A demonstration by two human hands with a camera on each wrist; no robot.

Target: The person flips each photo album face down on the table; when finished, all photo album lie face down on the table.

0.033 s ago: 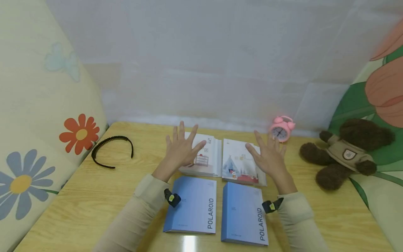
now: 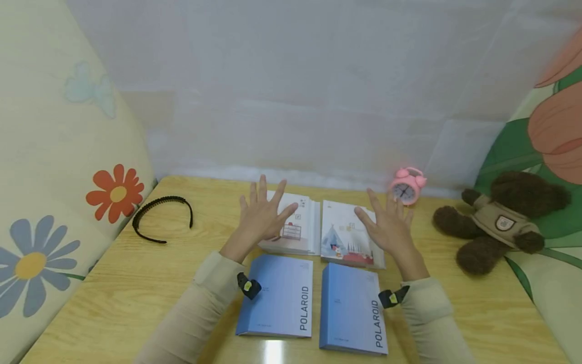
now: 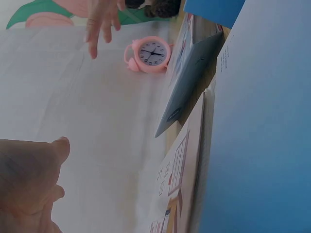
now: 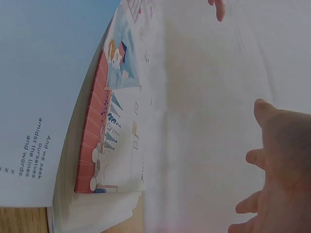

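Observation:
My left hand (image 2: 260, 218), fingers spread, is raised over a white illustrated book (image 2: 297, 242) and holds nothing. My right hand (image 2: 390, 226) is likewise raised with spread fingers, overlapping the right side of a second white book (image 2: 338, 215) with a tent picture. Nearer me lie two blue albums marked POLAROID, the left album (image 2: 282, 293) below my left wrist and the right album (image 2: 347, 313) beside my right wrist. In the left wrist view, the left hand (image 3: 29, 182) stays apart from the books; the right wrist view shows the right hand (image 4: 286, 170) in the air too.
A black headband (image 2: 162, 198) lies at the left of the wooden table (image 2: 113, 283). Behind my right hand stands a pink alarm clock (image 2: 405, 188). A brown teddy bear (image 2: 495, 222) lies at the right. A white cloth (image 2: 318, 101) hangs along the back.

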